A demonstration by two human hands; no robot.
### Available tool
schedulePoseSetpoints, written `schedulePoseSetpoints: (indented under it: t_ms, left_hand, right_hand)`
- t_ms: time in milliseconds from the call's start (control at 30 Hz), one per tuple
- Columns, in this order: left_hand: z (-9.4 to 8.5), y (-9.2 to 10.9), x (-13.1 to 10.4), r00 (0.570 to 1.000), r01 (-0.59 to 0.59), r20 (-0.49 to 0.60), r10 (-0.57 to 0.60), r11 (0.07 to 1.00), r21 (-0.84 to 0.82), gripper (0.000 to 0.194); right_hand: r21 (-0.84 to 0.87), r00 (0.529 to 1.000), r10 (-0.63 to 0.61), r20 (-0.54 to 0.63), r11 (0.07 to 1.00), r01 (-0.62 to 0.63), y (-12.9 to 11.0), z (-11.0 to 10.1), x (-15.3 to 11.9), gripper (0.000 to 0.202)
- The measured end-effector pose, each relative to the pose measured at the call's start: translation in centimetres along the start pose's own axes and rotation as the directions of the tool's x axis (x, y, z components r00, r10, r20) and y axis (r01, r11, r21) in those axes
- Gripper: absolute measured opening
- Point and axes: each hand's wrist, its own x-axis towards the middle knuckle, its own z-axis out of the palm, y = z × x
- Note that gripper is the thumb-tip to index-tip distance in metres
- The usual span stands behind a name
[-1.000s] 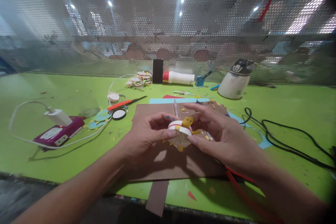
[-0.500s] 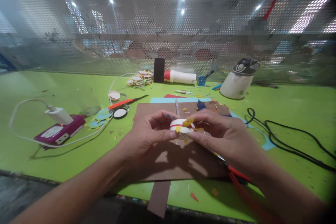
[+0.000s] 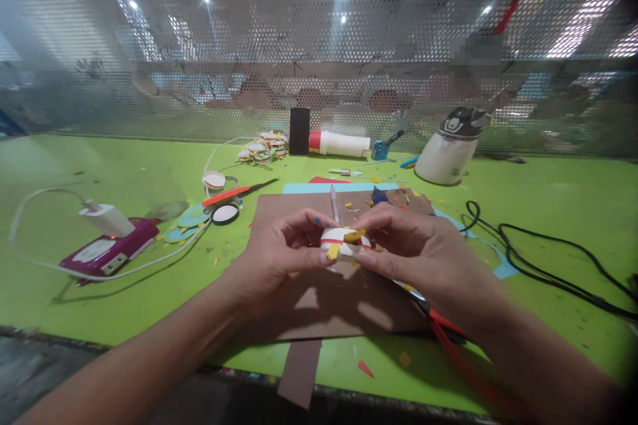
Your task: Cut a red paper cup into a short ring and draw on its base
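Between both hands is a small round white paper craft piece (image 3: pixel 331 237) with a red band and yellow cut-out bits on its side. My left hand (image 3: pixel 286 242) pinches its left side between thumb and fingers. My right hand (image 3: pixel 411 242) grips the right side, its thumb along the lower edge by a yellow piece. The craft piece is held just above a brown board (image 3: pixel 299 299). Beneath my right hand lie scissors with red-orange handles (image 3: pixel 441 325), partly hidden. A pale pen (image 3: pixel 334 202) rests on the board behind the craft piece.
Left are a purple power strip (image 3: pixel 107 252) with a white charger, an orange cutter (image 3: pixel 232 194) and a black-rimmed disc (image 3: pixel 225 214). Behind stand a pile of similar craft pieces (image 3: pixel 264 147), a dark phone (image 3: pixel 300 131) and a white kettle (image 3: pixel 446 153). A black cable (image 3: pixel 528 252) curls at right.
The yellow piece on the craft piece's side now lies flatter against it, and the lower yellow bit shows more fully. Both hands keep their hold; the view has shifted slightly.
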Motion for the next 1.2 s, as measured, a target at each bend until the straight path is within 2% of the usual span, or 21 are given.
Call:
schedulePoseSetpoints:
  t_ms: [533,867,1033,1200]
  left_hand:
    - [0.31,-0.21,-0.23,1.0,-0.005,-0.005,0.005,1.0,0.012,0.022]
    - [0.15,-0.1,-0.01,0.998,-0.055,-0.031,0.055,0.999,0.001,0.021]
    - [0.21,-0.04,-0.08,0.998,-0.051,-0.041,0.051,0.999,-0.012,0.022]
    - [0.18,-0.25,-0.07,0.999,-0.035,-0.024,0.035,0.999,-0.025,0.023]
  right_hand:
    - [-0.038,0.999,-0.003,-0.041,0.999,0.001,-0.31,0.29,0.02,0.01]
    - [-0.12,0.997,-0.02,-0.081,0.993,0.01,0.04,0.33,0.14,0.02]
    - [-0.062,0.994,-0.001,-0.107,0.998,-0.005,-0.07,0.54,0.16,0.016]
    - [-0.067,0.992,-0.035,-0.119,0.997,0.027,-0.01,0.53,0.19,0.01]
